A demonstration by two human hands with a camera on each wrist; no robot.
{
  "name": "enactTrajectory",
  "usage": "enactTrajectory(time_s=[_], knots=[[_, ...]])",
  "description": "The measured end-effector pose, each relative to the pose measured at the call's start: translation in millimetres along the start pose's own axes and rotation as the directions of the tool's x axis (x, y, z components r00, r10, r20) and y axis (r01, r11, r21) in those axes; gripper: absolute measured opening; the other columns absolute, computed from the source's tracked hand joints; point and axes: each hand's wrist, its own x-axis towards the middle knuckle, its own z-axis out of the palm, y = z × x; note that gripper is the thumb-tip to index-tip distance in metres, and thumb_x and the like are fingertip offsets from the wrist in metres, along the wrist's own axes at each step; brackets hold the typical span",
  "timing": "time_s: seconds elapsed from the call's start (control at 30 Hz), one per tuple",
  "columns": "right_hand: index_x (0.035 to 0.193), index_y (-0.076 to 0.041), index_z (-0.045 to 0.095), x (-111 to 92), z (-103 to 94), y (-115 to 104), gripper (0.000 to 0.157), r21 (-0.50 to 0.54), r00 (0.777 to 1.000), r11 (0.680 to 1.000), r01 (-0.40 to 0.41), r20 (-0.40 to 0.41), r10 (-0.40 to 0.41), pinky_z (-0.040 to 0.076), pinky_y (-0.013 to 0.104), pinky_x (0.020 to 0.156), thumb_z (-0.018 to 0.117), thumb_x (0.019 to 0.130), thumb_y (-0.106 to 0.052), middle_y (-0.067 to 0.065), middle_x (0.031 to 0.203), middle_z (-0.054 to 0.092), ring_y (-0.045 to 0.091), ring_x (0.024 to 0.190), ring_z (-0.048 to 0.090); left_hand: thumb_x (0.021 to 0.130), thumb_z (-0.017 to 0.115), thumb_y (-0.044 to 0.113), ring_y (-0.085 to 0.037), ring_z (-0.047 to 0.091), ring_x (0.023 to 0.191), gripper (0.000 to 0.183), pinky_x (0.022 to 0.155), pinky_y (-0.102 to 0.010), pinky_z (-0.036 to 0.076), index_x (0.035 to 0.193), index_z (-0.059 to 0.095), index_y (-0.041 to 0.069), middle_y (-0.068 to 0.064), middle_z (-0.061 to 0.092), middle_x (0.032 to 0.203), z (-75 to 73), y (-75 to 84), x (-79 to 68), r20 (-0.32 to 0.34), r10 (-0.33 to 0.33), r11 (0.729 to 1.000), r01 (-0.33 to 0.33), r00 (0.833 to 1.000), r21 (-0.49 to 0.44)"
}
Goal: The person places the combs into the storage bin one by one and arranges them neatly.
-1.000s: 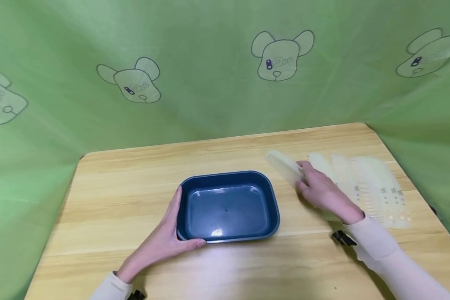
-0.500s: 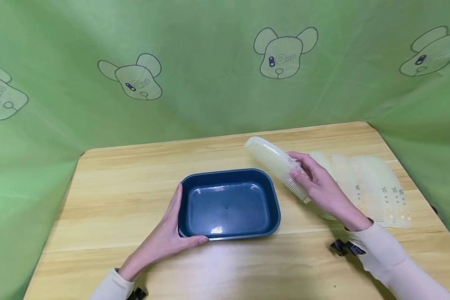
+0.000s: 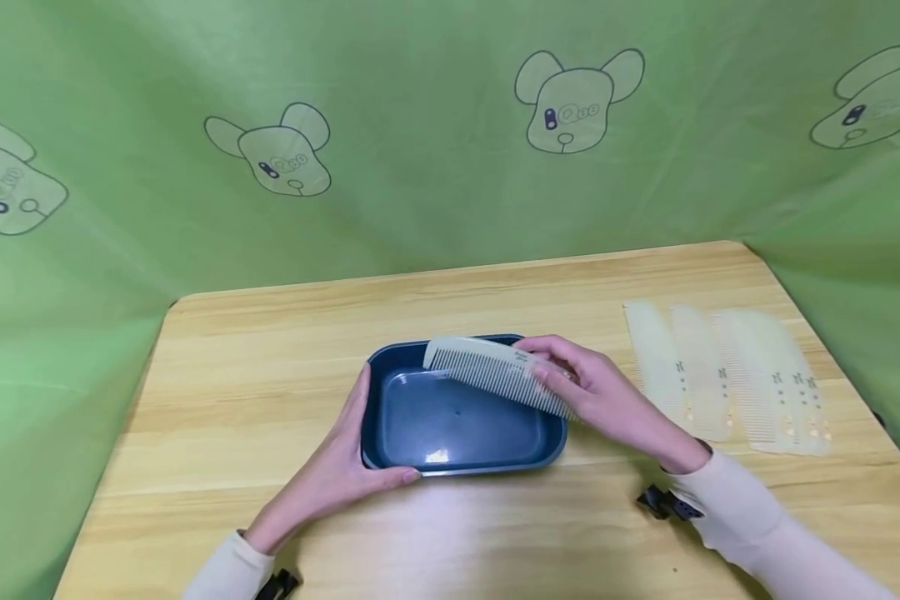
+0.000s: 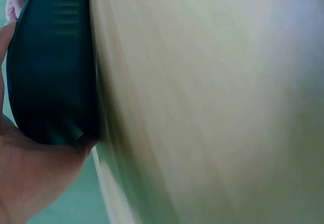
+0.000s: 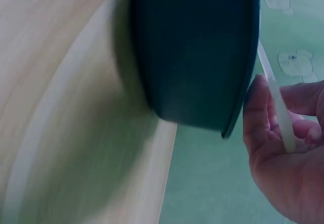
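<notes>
A dark blue rectangular plastic box (image 3: 450, 446) stands on the table in the head view. My left hand (image 3: 333, 467) grips its near left corner, fingers along the left side and thumb along the front wall; the left wrist view shows that thumb at the box's outer wall (image 4: 53, 67). Over the box's right part, my right hand (image 3: 600, 396) pinches a pale, translucent comb (image 3: 483, 367) between thumb and fingers. Its teeth face the near side and its far end reaches over the box opening. In the right wrist view the comb (image 5: 276, 97) appears edge-on, just above the box rim.
Several similar pale combs (image 3: 660, 358) lie side by side, partly overlapping, at the right of the wooden table (image 3: 232, 417). A green cloth (image 3: 420, 167) printed with bear heads hangs behind the table and at its sides.
My right hand has carried the comb left from beside the other combs to over the box, turning it more level across. The left hand keeps its hold on the box.
</notes>
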Motion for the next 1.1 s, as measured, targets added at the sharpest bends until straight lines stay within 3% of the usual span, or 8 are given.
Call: enactTrajectory(time_s=[0.13,0.37,0.57,0.73,0.9,1.1], knots=[[0.144,-0.012,0.067,5,7.2,-3,0.031,-0.006,0.999,1.000,-0.006,0.045,0.006,0.055,0.029,0.071,0.060,0.114,-0.010,0.003,0.094,0.067,0.021,0.083,0.063,0.078,0.098,0.051,-0.033,0.010,0.165,0.146,0.124,-0.067,0.022,0.176,-0.009,0.033,-0.005,-0.002,0.183,0.3,0.1,1.6,0.000,0.000,1.000,0.000,1.000,0.005],[0.140,-0.013,0.070,14,18.7,-8,0.029,-0.089,0.994,0.996,-0.003,0.106,0.012,0.054,0.031,0.069,0.062,0.112,-0.008,0.000,0.109,0.072,0.016,0.079,0.059,0.078,0.098,0.054,-0.031,0.008,0.165,0.146,0.126,-0.063,0.019,0.175,-0.009,0.032,-0.009,-0.002,0.183,2.5,0.8,5.8,-0.002,0.012,1.000,-0.012,1.000,0.017],[0.137,-0.014,0.071,23,27.6,-13,0.027,-0.139,0.983,0.990,0.022,0.182,0.003,0.051,0.032,0.070,0.063,0.112,-0.008,-0.002,0.105,0.070,0.015,0.076,0.054,0.078,0.098,0.053,-0.033,0.010,0.165,0.146,0.125,-0.066,0.020,0.176,-0.009,0.032,-0.007,-0.002,0.183,2.0,0.5,7.7,-0.002,0.014,1.000,-0.014,1.000,0.017],[0.134,-0.011,0.071,32,32.7,-12,0.024,-0.161,0.963,0.984,0.082,0.265,-0.037,0.051,0.033,0.074,0.062,0.112,-0.008,-0.005,0.096,0.066,0.012,0.079,0.054,0.079,0.098,0.053,-0.033,0.010,0.165,0.146,0.125,-0.066,0.021,0.175,-0.010,0.034,0.000,-0.003,0.183,0.6,-0.7,9.0,-0.008,0.015,1.000,-0.015,1.000,0.018],[0.132,-0.007,0.071,36,38.2,-11,0.023,-0.171,0.935,0.982,0.082,0.354,-0.017,0.050,0.032,0.077,0.058,0.114,-0.008,-0.007,0.087,0.057,0.009,0.078,0.052,0.078,0.098,0.052,-0.032,0.012,0.165,0.146,0.125,-0.065,0.021,0.176,-0.009,0.031,0.000,-0.001,0.182,0.8,-1.1,9.7,-0.013,0.015,1.000,-0.015,1.000,0.015],[0.125,-0.007,0.066,32,49.8,-10,0.014,-0.204,0.921,0.976,0.081,0.391,0.006,0.052,0.033,0.082,0.058,0.113,-0.006,-0.005,0.093,0.059,0.010,0.085,0.056,0.078,0.098,0.053,-0.037,0.013,0.164,0.147,0.124,-0.067,0.023,0.177,-0.006,0.022,-0.005,0.000,0.183,-2.4,-1.3,2.3,-0.003,-0.004,1.000,0.005,1.000,0.022]])
